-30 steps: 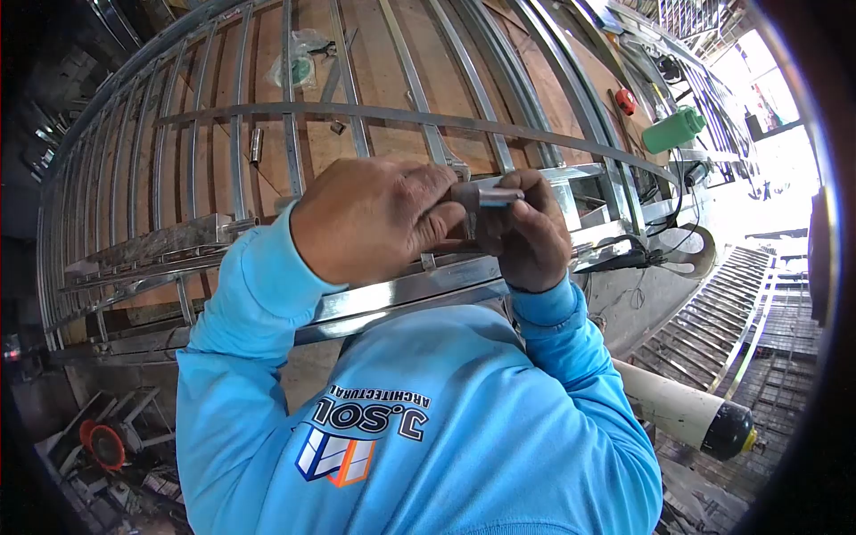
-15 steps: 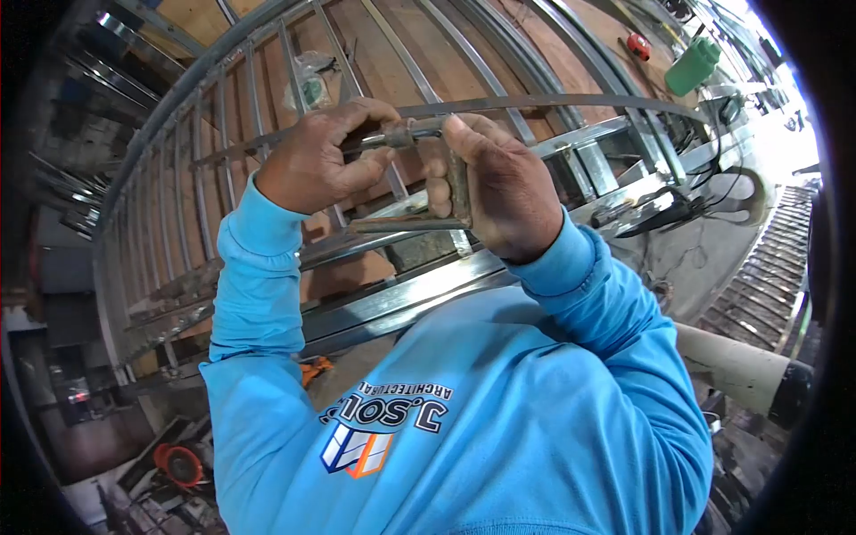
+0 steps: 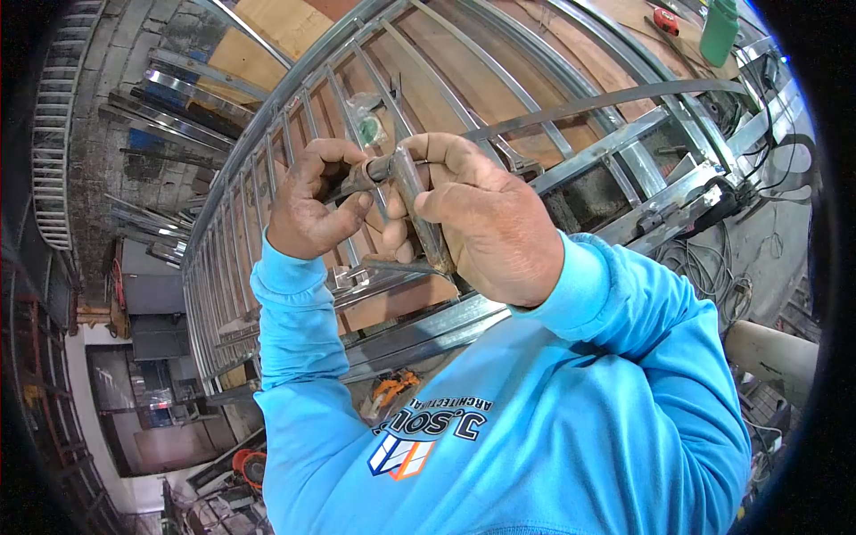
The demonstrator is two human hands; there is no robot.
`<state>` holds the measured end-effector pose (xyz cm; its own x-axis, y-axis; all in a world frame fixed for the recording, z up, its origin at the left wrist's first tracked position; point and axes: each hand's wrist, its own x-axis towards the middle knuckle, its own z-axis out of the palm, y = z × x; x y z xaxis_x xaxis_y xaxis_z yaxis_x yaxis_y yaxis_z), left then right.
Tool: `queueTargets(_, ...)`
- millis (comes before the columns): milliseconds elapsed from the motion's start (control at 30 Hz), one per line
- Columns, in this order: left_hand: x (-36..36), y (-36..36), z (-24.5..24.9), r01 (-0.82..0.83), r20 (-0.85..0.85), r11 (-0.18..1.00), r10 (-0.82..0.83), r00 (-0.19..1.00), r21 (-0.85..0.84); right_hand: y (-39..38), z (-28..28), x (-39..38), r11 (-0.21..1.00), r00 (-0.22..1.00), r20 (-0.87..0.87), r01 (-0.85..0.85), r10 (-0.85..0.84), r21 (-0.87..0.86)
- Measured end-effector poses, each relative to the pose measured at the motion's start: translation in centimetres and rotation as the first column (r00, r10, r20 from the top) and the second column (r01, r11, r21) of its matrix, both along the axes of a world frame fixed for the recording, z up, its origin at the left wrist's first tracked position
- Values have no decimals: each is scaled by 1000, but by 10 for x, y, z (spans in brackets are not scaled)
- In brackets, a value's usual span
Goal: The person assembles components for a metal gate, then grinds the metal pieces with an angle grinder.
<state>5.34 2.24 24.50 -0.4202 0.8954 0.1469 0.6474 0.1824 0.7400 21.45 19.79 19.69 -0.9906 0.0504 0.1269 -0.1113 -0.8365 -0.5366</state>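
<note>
Both my hands are raised in front of my chest, over a long stainless steel railing frame [image 3: 584, 153]. My right hand [image 3: 490, 227] is closed around the body of a rusty metal clamp [image 3: 417, 209], which stands roughly upright. Facing it, my left hand [image 3: 308, 205] pinches the clamp's screw end [image 3: 367, 169] between thumb and fingers. The clamp is lifted free of the frame. Blue sleeves cover both my arms.
The railing frame lies on a plywood bench [image 3: 464, 85]. A green bottle [image 3: 719, 31] and a red tape measure [image 3: 662, 20] sit at the far right, and a plastic bag [image 3: 367, 125] lies behind my hands. Cables [image 3: 713, 267] hang at the right. Steel bars [image 3: 160, 116] lie on the floor at left.
The clamp has come off the railing and risen in both hands. It has turned more upright, and my view has swung to the left.
</note>
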Motion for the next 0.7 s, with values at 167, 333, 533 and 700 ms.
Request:
queueTargets(167,9,5,2,-32,-5,999,32,999,28,1,-2,1,999,1000,10,27,-26,-25)
queueTargets(333,15,7,3,-90,-150,994,97,984,57,4,-6,-4,992,997,9,72,-73,106)
queueTargets(533,26,14,9,-54,-490,996,82,868,70,15,-4,-2,983,995,85,43,-59,177)
queueTargets(700,22,5,-7,-52,-547,999,39,836,-7,27,-26,8,999,996,92,0,5,-48)
